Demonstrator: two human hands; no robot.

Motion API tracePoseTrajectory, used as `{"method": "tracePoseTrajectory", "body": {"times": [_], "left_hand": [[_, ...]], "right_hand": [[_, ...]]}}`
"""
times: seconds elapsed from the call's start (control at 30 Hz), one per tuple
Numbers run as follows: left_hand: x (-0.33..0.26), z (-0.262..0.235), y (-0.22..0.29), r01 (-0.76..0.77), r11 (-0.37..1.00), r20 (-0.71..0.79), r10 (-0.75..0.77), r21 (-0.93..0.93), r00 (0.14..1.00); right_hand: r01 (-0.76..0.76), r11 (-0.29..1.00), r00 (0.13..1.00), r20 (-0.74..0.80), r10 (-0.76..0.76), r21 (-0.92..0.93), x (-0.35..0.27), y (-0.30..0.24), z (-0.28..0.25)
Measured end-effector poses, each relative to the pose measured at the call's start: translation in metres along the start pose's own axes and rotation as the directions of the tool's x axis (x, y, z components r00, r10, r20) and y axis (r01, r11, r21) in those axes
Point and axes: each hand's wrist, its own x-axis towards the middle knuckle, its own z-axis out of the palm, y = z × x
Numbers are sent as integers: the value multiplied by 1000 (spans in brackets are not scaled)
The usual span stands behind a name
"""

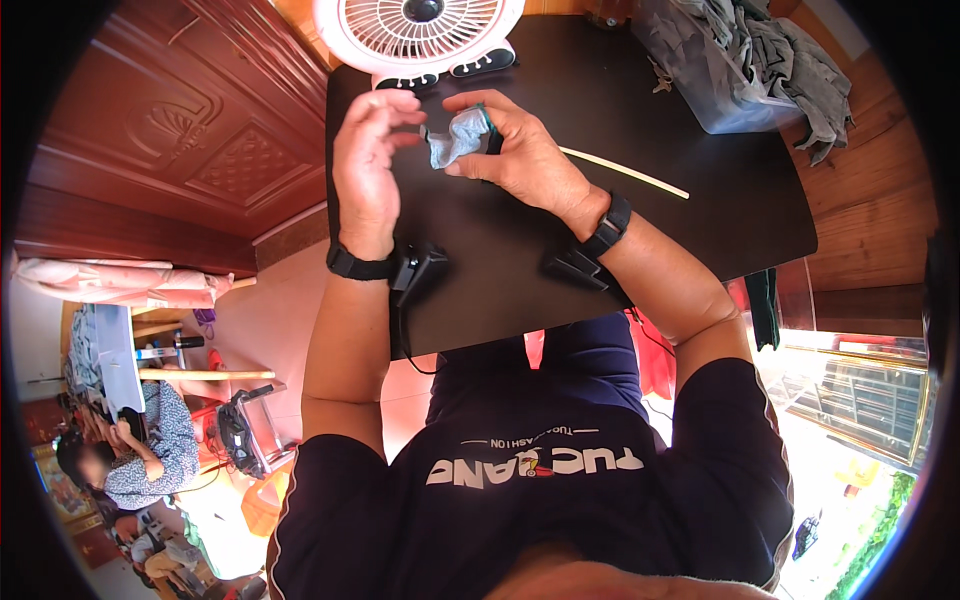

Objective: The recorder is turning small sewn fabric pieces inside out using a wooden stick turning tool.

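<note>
A small crumpled piece of light-blue cloth [458, 138] with a dark green edge is held up over the black table [480, 260]. My right hand [525, 155] grips it between thumb and fingers from the right side. Just left of the cloth, my left hand [368, 160] has its fingers apart and slightly bent, pointing toward it. Those fingertips come close to the cloth's left edge; whether they touch it I cannot tell. Each of my wrists wears a black strap with a black device.
At the table's far edge stands a white fan [420, 30] on a shoe-shaped base. A pale narrow strip [625, 172] lies to the right. Far right, a clear plastic bin [735, 118] overflows with grey cloth [800, 75]. Another person [160, 450] sits at the left.
</note>
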Motion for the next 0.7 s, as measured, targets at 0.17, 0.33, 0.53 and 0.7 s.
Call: {"method": "tracePoseTrajectory", "body": {"times": [0.17, 0.33, 0.53, 0.7], "left_hand": [[2, 1, -5, -286, 808, 380, 83, 516, 921], [3, 3, 4, -472, 587, 517, 103, 658, 850], [-10, 19, 9, -592, 250, 581, 122, 767, 804], [-17, 31, 3, -571, 199, 477, 371, 797, 796]], "right_hand": [[265, 904, 963, 50, -264, -336, 1, -1, 0], [338, 864, 941, 126, -314, -372, 1, -5, -3], [432, 725, 899, 325, -294, -537, -5, -2, 6], [425, 714, 905, 292, -310, -557, -3, 4, 9]]}}
